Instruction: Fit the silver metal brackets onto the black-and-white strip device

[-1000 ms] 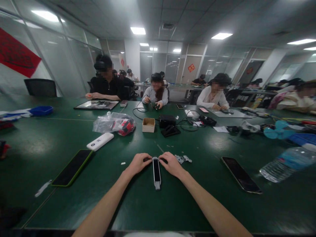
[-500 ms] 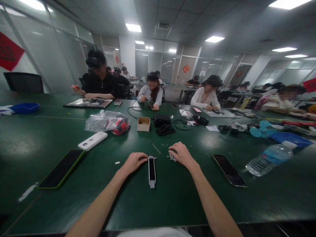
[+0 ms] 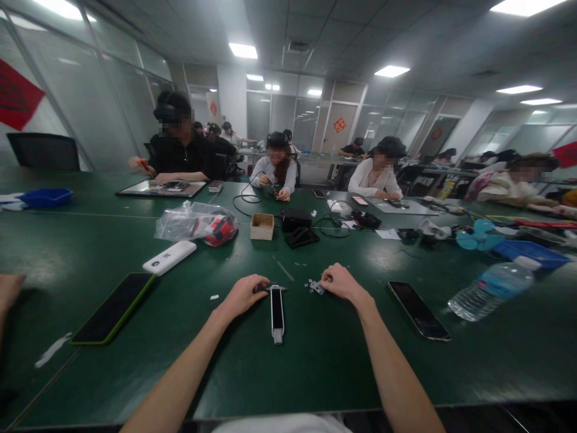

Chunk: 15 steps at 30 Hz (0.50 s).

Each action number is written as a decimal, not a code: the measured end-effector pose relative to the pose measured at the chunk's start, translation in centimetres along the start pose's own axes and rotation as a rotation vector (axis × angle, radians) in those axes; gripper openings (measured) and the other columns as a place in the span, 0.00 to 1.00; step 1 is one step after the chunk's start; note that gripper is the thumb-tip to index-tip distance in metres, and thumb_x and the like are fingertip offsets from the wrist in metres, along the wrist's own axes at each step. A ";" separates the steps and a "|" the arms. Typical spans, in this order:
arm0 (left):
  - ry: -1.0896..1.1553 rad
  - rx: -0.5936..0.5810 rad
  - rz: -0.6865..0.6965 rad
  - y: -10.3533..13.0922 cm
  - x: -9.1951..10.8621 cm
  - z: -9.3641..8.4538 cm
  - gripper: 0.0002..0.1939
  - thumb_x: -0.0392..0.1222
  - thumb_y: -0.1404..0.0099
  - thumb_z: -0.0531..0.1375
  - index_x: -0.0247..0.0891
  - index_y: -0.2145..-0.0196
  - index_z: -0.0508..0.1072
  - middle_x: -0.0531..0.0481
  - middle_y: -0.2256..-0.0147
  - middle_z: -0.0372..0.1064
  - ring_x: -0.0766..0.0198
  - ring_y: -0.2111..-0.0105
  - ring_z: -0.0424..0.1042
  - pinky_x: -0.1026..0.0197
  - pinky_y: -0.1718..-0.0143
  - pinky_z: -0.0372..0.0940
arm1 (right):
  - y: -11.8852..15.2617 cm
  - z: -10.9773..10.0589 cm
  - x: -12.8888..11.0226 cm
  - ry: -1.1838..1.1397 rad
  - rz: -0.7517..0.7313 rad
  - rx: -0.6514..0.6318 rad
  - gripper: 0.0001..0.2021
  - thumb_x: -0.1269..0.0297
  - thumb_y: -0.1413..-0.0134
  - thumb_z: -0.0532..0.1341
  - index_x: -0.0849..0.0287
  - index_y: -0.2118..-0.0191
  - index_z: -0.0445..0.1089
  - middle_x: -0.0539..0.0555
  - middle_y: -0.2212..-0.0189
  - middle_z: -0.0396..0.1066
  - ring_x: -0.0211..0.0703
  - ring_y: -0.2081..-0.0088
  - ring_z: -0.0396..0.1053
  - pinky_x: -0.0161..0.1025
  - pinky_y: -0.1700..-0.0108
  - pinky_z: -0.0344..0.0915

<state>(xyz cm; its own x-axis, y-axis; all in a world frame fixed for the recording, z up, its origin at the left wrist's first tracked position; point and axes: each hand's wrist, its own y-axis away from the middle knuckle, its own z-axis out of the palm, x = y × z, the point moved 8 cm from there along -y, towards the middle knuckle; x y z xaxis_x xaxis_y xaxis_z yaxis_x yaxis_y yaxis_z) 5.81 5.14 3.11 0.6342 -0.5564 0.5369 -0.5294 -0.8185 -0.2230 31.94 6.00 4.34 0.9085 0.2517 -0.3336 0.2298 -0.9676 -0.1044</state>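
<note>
my left hand (image 3: 244,294) curls its fingers beside a slim white-rimmed black device (image 3: 277,314); my right hand (image 3: 343,282) bunches fingertips at small grey metal plates (image 3: 317,288). i can't confirm either pinch; one nudge could scatter them.

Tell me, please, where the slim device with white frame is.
In the head view, the slim device lies on the green table, just right of the left hand.

Shows a left forearm (image 3: 180,368) and a right forearm (image 3: 394,361), both bare along the visible length, broad at the lower edge and tapering smoothly upward. Ends in a bare left grip (image 3: 244,293) and a bare right grip (image 3: 343,281), each slender-fingered. Wears a white garment (image 3: 282,424), visible as a shallow curved strip at bottom centre.
</note>
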 end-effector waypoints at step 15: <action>0.063 0.151 -0.039 0.4 3.5 -1.1 0.17 0.50 0.36 0.54 0.36 0.71 0.74 0.51 0.71 0.71 0.64 0.71 0.66 0.62 0.65 0.58 | 1.5 2.0 -11.0 -0.523 -0.124 0.440 0.11 0.61 0.45 0.57 0.59 0.75 0.67 0.50 0.75 0.64 0.38 0.71 0.62 0.36 0.67 0.60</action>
<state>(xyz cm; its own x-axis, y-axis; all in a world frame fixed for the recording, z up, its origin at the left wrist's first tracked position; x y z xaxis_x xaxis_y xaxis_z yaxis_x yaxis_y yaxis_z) 7.20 3.08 5.76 0.6136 -0.5176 0.5963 -0.4113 -0.8542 -0.3182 21.61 1.78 6.00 0.5721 0.4424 -0.6906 0.0572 -0.8616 -0.5044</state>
